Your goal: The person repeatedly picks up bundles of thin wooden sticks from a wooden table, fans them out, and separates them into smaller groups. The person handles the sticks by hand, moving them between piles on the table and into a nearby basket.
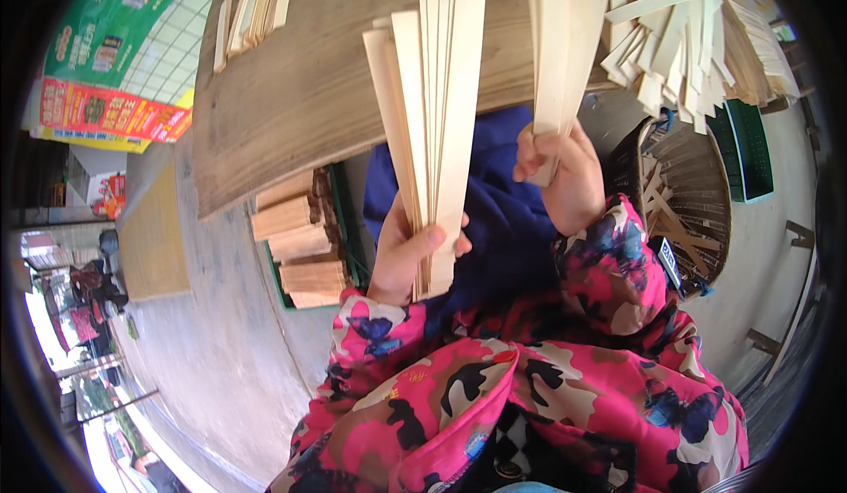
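Note:
My left hand [399, 259] is closed round the lower part of a fanned bundle of thin, pale wooden strips [434, 105], which stands nearly upright in front of me. To its right, my right hand [569, 175] grips the lower end of a second group of wooden strips [565, 47]. The upper end of that group runs out of view at the top, and how many strips it holds is hidden. Both hands are above the dark blue cloth [485, 175] over my lap, beside the near edge of the wooden table [304, 96].
More strips [258, 7] lie at the table's far left. A loose heap [675, 38] spreads at the far right, above a round basket [706, 162] with wood pieces inside. Beside it stands a green crate [752, 149]. Left of my lap, another green crate [342, 197] holds stacked wood bundles [309, 281].

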Demonstrator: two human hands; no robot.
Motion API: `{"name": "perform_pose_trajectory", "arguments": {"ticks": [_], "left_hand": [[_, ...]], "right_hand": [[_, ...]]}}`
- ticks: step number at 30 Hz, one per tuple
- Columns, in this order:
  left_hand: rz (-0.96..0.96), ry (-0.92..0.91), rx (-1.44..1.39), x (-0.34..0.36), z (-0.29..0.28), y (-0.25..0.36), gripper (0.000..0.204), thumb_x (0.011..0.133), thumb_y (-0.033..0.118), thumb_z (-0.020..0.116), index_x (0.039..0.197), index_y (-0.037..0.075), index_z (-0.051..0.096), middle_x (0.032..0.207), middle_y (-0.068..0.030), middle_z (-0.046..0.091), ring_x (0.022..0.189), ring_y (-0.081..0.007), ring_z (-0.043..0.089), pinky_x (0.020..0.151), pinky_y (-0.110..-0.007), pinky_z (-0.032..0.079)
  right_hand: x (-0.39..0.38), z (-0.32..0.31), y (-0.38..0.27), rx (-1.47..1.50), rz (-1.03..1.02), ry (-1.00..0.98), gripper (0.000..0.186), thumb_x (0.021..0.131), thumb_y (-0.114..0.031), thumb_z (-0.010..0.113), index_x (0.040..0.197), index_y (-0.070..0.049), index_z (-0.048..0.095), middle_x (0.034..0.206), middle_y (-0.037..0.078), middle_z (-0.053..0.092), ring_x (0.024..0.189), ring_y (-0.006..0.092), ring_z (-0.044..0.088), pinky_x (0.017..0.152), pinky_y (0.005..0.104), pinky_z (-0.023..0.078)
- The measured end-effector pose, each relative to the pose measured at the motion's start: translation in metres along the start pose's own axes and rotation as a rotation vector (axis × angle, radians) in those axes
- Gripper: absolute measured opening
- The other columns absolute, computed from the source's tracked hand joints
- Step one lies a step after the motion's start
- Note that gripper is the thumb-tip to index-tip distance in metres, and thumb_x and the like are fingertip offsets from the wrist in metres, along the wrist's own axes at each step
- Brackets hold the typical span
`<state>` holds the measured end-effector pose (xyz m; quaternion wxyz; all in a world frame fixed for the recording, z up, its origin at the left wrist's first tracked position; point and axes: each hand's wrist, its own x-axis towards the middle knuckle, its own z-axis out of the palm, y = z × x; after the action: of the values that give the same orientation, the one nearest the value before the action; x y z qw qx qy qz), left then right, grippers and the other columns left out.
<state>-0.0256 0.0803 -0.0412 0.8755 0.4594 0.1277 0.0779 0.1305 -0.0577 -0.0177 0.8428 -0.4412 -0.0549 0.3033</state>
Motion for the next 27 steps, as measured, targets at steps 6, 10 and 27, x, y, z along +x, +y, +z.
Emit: {"name": "perform_pose_trajectory", "arguments": {"ticks": [6,10,27], "left_hand": [[-0.056,-0.081,0.111,-0.002,0.005,0.002,0.060,0.076,0.014,0.068,0.123,0.002,0.033,0.095,-0.0164,0.057,0.075,-0.0239,0.062,0.067,-0.034,0.053],[-0.066,-0.097,0.122,-0.004,0.009,0.002,0.064,0.075,0.017,0.070,0.124,0.002,0.033,0.095,-0.0167,0.057,0.075,-0.0240,0.062,0.067,-0.034,0.054],[-0.046,-0.090,0.146,-0.002,0.026,0.000,0.063,0.075,0.018,0.069,0.123,0.001,0.033,0.097,-0.0163,0.057,0.078,-0.0240,0.062,0.068,-0.034,0.052]], "right_hand": [[0.031,0.009,-0.055,-0.185,-0.317,-0.084,0.029,0.090,-0.015,0.050,0.117,-0.004,0.049,0.060,-0.007,0.037,0.050,0.0011,0.030,0.044,0.0175,0.023],[0.037,0.014,-0.070,-0.406,-0.454,-0.084,0.032,0.089,-0.014,0.053,0.120,-0.005,0.052,0.062,-0.009,0.039,0.050,-0.0009,0.029,0.044,0.0164,0.022],[0.059,-0.038,-0.148,-0.371,-0.455,-0.002,0.006,0.083,-0.008,0.059,0.082,-0.003,0.062,0.062,-0.005,0.048,0.047,0.0024,0.032,0.042,0.0203,0.023]]}}
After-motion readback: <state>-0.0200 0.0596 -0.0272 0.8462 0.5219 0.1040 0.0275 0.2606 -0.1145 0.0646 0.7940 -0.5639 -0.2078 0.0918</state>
